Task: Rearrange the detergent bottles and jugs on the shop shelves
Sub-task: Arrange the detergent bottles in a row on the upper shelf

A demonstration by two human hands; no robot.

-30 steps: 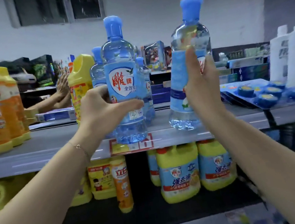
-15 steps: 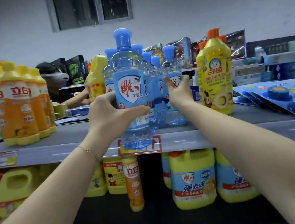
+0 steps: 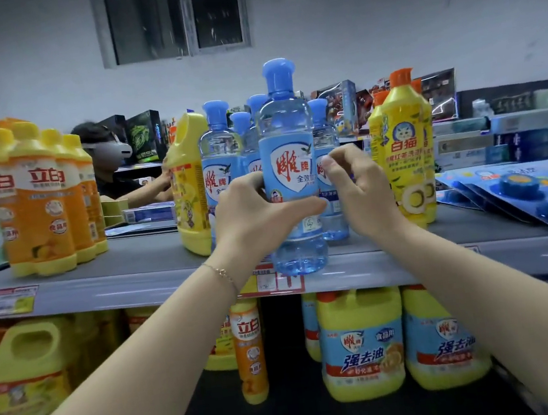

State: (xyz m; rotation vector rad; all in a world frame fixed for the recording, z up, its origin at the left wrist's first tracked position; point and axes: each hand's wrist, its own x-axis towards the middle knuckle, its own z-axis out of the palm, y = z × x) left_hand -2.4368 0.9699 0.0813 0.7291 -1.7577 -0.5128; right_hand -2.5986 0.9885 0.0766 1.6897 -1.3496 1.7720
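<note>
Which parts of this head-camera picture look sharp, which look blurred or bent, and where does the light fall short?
Head view: the clear blue bottle in the left hand is sharp, its label readable; the right hand fingertips look slightly smeared; the top shelf edge bows from wide-angle distortion; the lower shelf with the yellow jugs sits in dim shadow; the corners darken.

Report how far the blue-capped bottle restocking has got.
Done: several clear blue-capped detergent bottles stand grouped on the grey upper shelf. In hand: the left hand grips one more clear blue-capped bottle at the shelf's front edge; the right hand touches its side. Left: setting it among the group.
</note>
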